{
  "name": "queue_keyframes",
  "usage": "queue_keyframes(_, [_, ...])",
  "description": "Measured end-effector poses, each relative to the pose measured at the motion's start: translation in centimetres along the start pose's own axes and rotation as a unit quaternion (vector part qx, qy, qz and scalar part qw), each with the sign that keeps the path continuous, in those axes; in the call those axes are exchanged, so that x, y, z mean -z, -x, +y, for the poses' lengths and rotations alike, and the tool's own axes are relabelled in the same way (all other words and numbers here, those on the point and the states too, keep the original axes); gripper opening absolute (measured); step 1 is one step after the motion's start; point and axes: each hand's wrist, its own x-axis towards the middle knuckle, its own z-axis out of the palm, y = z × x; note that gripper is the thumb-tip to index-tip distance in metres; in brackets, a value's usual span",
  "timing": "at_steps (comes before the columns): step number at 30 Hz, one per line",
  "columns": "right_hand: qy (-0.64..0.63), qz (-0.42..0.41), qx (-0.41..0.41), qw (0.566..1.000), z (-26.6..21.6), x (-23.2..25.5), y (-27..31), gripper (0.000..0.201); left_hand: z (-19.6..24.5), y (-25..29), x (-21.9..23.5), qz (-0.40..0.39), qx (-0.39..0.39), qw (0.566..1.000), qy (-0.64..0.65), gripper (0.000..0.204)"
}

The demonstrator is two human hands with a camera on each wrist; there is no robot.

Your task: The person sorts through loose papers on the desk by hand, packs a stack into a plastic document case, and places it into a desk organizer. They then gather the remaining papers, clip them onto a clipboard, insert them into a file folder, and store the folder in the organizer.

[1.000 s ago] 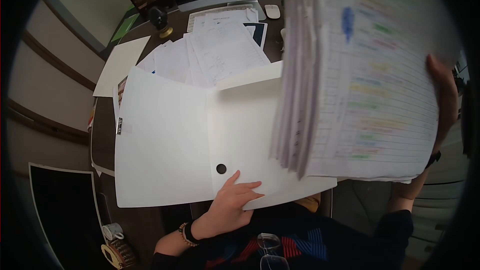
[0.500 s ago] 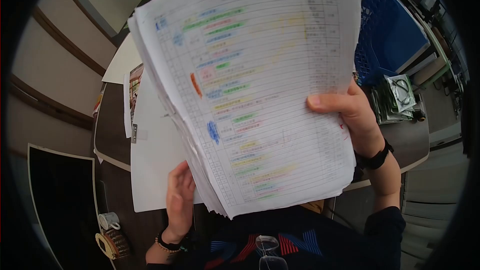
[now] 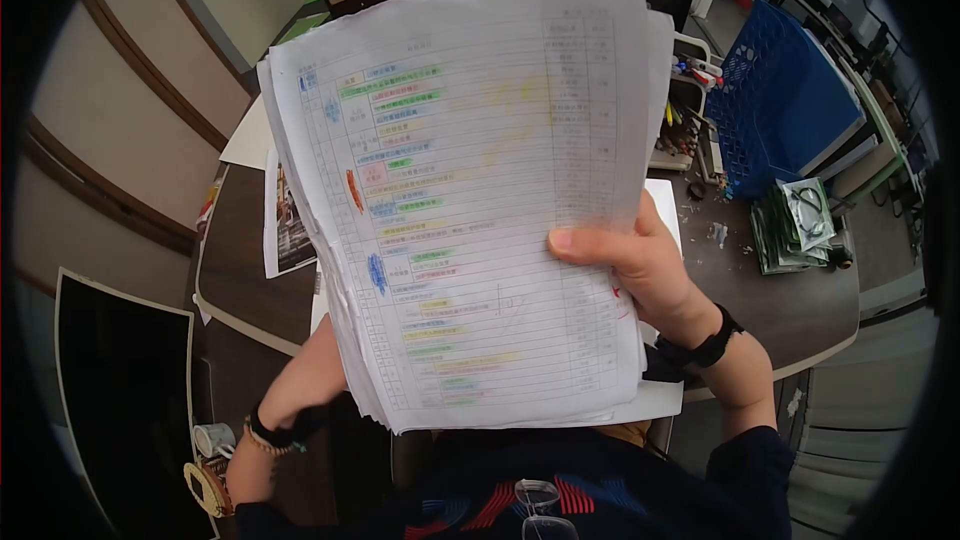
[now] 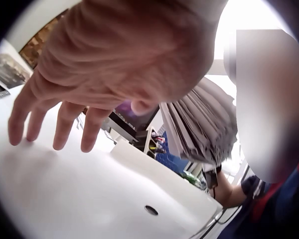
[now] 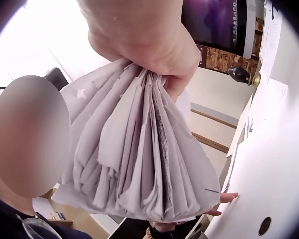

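A thick stack of printed sheets (image 3: 470, 210) with coloured highlighting is held up by my right hand (image 3: 640, 265), its thumb on the top page. In the right wrist view the stack (image 5: 134, 149) fans out below the gripping right hand (image 5: 144, 37). My left hand (image 4: 119, 55) spreads its fingers over the white folder (image 4: 89, 194), fingertips at or just above its surface; contact is unclear. The head view hides that hand behind the stack, showing only the left forearm (image 3: 300, 380). A round hole shows in the folder.
A blue basket (image 3: 745, 90) and green packets (image 3: 790, 230) are on the desk's right side, near a pen holder (image 3: 680, 135). A white mug (image 3: 213, 439) and a dark panel (image 3: 125, 390) stand lower left. A monitor (image 5: 214, 25) is behind.
The stack has swung from the right to in front of the body, over the folder, in my right hand. My left hand has moved from the folder's lower edge to behind the stack.
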Motion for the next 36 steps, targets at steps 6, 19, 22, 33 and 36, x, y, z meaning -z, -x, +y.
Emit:
queue_keyframes(6, [0.079,-0.02,0.06,0.995,2.3,1.2,-0.4,0.038,-4.4,-4.8,0.8,-0.003,-0.107,0.85,0.515,0.064])
queue_keyframes(19, [0.424,-0.04,0.07,0.902,1.8,0.4,1.0,0.033,-7.0,-5.2,-3.0,0.362,-0.282,0.883,0.097,0.032])
queue_keyframes(22, [0.471,-0.055,0.229,0.85,3.6,1.3,0.9,0.036,-1.8,-3.0,-3.8,0.284,-0.215,0.919,-0.168,0.035])
queue_keyframes(33, [0.191,0.111,0.139,0.965,2.5,1.4,3.3,0.034,0.3,-3.5,-4.4,0.351,-0.411,0.84,0.051,0.047])
queue_keyframes(36, [0.465,-0.009,0.221,0.857,2.3,3.0,3.4,0.056,1.4,-3.8,-4.9,0.336,-0.438,0.808,0.205,0.047])
